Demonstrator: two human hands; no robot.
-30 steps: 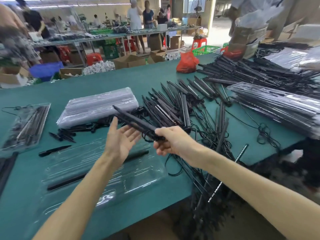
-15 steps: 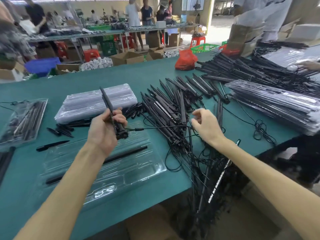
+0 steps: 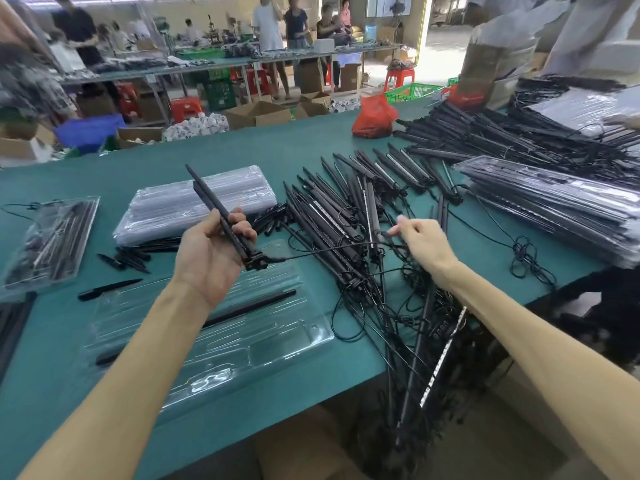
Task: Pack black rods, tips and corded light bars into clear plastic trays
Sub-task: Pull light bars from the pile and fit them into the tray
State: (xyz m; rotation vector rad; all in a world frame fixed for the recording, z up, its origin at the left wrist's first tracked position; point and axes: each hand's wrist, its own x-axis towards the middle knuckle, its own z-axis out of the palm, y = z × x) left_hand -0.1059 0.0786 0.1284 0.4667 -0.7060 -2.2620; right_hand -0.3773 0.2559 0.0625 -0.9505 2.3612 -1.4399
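Observation:
My left hand [image 3: 211, 252] grips a pair of corded black light bars [image 3: 214, 209], which point up and away over the clear plastic tray [image 3: 277, 336]. One black rod [image 3: 242, 310] lies in that tray. A cord [image 3: 325, 249] runs from the bars' base to my right hand [image 3: 424, 245], whose fingers pinch it above the pile of corded light bars [image 3: 346, 216]. Black tips [image 3: 128, 258] lie loose to the left.
A stack of empty clear trays [image 3: 194, 206] sits behind the tray. A filled tray [image 3: 52, 237] lies at far left, and stacked packed trays [image 3: 561, 206] at right. Cords hang over the table's front edge [image 3: 408, 341]. A red bag [image 3: 372, 117] stands at the back.
The light bars passed from my right hand into my left and swung upright. My right hand moved right to the pile and now pinches the trailing cord.

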